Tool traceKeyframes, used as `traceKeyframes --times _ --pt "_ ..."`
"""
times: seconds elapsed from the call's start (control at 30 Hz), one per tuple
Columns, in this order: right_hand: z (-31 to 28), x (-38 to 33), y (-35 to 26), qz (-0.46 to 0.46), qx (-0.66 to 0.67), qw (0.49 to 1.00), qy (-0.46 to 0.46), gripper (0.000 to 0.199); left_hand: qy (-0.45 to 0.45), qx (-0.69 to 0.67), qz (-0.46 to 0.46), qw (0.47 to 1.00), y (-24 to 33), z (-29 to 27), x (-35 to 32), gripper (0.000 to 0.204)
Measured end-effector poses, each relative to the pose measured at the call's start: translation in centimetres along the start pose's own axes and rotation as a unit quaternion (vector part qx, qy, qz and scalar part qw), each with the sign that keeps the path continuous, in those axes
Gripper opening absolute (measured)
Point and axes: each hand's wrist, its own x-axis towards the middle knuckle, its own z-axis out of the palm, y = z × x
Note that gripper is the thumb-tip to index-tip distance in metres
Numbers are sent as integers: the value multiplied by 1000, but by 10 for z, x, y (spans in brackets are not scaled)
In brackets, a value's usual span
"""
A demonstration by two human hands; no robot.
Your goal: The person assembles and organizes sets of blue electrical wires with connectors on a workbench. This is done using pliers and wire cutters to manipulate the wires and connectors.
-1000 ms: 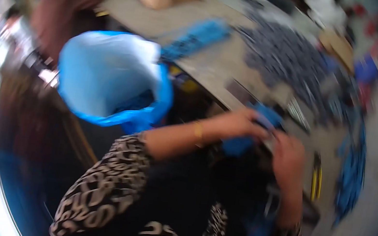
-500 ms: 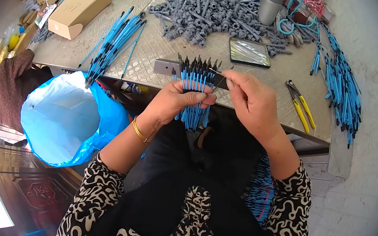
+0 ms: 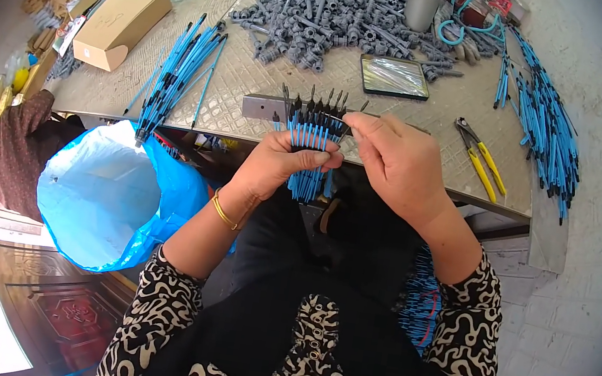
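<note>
My left hand (image 3: 274,162) is closed round a bundle of thin blue sticks with black tips (image 3: 306,186), held upright at the table's front edge. The black tips stick up above my fingers, in front of a flat grey metal bar (image 3: 257,107) on the edge. Close by on the right, my right hand (image 3: 407,165) pinches a thin, dark, needle-like rod (image 3: 334,117) between thumb and forefinger. Its end reaches in among the black tips. What exactly it touches there is too small to tell.
Grey plastic fittings (image 3: 319,16) lie heaped at the back. A black tray of thin metal pins (image 3: 394,76), yellow-handled pliers (image 3: 482,164) and more blue sticks (image 3: 546,139) are on the right. Left are a cardboard box (image 3: 121,29), another stick bundle (image 3: 177,80) and a blue bag (image 3: 179,197).
My right hand has moved slightly left, bringing the rod farther in among the black tips. My left hand keeps its grip on the bundle. The whole view has shifted a little.
</note>
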Motion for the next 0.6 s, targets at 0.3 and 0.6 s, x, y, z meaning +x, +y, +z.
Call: traceKeyframes --times 0.3,0.6 --pt "10 -5 4 92 201 975 -11 19 -15 19 -8 1000 -2 1 -2 22" --pt "3 1 1 16 108 994 -14 16 -36 41 1 999 -5 1 -2 22"
